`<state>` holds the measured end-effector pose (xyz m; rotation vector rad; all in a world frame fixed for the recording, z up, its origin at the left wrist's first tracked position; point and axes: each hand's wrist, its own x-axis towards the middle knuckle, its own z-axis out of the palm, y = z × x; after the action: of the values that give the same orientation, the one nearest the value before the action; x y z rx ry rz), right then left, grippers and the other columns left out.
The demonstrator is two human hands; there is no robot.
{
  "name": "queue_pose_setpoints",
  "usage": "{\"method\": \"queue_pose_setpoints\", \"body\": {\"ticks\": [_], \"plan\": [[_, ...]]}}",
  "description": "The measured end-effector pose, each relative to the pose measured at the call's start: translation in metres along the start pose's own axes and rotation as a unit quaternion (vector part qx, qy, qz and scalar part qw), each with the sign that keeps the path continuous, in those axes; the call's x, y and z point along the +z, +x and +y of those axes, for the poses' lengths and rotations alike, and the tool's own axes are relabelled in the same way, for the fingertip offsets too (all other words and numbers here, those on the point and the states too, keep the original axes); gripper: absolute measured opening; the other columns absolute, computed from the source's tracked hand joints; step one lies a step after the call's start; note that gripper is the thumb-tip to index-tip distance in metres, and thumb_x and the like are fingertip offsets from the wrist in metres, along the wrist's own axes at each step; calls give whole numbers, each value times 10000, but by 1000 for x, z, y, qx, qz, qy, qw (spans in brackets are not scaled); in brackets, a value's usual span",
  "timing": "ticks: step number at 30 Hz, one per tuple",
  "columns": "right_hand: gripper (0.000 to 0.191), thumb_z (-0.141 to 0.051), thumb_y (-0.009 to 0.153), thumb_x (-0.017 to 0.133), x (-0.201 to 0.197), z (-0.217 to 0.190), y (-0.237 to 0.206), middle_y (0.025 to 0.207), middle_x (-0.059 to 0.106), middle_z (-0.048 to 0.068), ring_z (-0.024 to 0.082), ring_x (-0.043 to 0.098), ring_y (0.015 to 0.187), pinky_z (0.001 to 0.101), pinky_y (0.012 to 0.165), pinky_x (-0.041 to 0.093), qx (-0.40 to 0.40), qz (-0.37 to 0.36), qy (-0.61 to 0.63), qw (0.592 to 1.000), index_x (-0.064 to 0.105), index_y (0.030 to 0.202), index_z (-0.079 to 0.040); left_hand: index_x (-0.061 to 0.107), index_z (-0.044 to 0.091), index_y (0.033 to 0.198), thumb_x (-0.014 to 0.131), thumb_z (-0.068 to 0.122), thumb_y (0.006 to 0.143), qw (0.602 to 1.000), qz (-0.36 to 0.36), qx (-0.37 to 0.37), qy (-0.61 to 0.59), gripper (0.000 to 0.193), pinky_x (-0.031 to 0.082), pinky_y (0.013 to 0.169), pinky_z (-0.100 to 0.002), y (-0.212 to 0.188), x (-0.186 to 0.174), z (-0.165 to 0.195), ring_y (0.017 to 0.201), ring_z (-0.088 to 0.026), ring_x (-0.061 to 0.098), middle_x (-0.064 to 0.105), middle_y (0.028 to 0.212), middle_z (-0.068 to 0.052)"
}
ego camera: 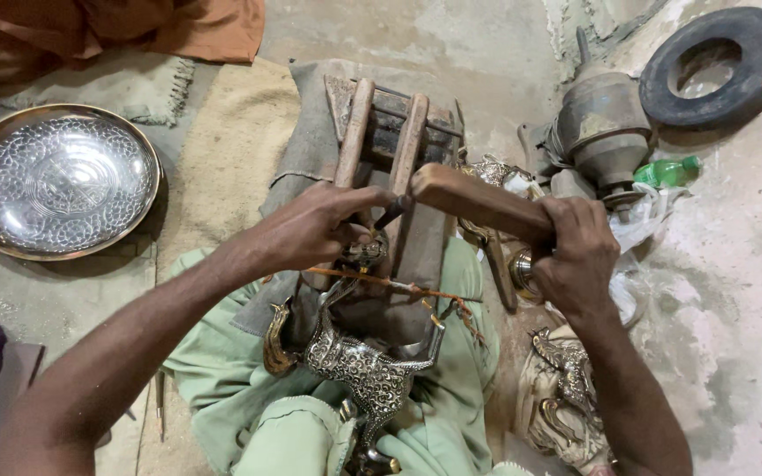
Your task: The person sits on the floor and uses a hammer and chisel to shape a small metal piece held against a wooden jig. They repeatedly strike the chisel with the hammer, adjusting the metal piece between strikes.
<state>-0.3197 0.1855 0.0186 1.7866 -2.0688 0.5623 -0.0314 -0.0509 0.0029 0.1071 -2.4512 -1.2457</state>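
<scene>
Here, a person sits on the floor [504, 53], legs in pale green cloth. An ornate metal figure [359, 366], silvery with brass edges, lies across the lap, its upper end pushed against a wooden block stand [390, 132] set on grey cloth just beyond the knees; the stand seems to serve as a brace so the piece does not slide.

Left hand [319, 229]: fingers closed narrow around a thin dark punch or chisel [390, 211], tip aimed down at the figure's top.

Right hand [579, 251]: wrapped tight round the handle of a wooden mallet [478, 201], head poised just beside the punch's upper end. A reddish cord [399, 286] crosses the figure, likely tying it.

Containers: a wide embossed metal tray [56, 181] at left, nothing in it. Far right, a dull metal vessel [601, 128], contents hidden; a green plastic bottle [668, 171] lies beside it, and a black rubber ring [716, 66] beyond. Another ornate piece [562, 397] rests near right.
</scene>
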Motion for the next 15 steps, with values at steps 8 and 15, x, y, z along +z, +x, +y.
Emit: {"method": "queue_pose_setpoints", "body": {"ticks": [8, 15], "plan": [[512, 52, 769, 670, -11, -9, 35, 1042, 680, 132, 336, 632, 965, 480, 808, 527, 35, 17, 67, 997, 573, 1253, -83, 557, 38, 1346, 723, 30, 879, 991, 104, -77, -20, 496, 552, 604, -407, -15, 21, -6, 712, -251, 745, 768, 884, -123], [388, 34, 859, 664, -3, -5, 58, 1009, 668, 161, 284, 646, 893, 436, 750, 548, -13, -57, 53, 997, 598, 1233, -48, 548, 36, 1349, 723, 34, 878, 990, 122, -71, -22, 503, 539, 609, -437, -16, 22, -1, 691, -271, 729, 742, 847, -134]]}}
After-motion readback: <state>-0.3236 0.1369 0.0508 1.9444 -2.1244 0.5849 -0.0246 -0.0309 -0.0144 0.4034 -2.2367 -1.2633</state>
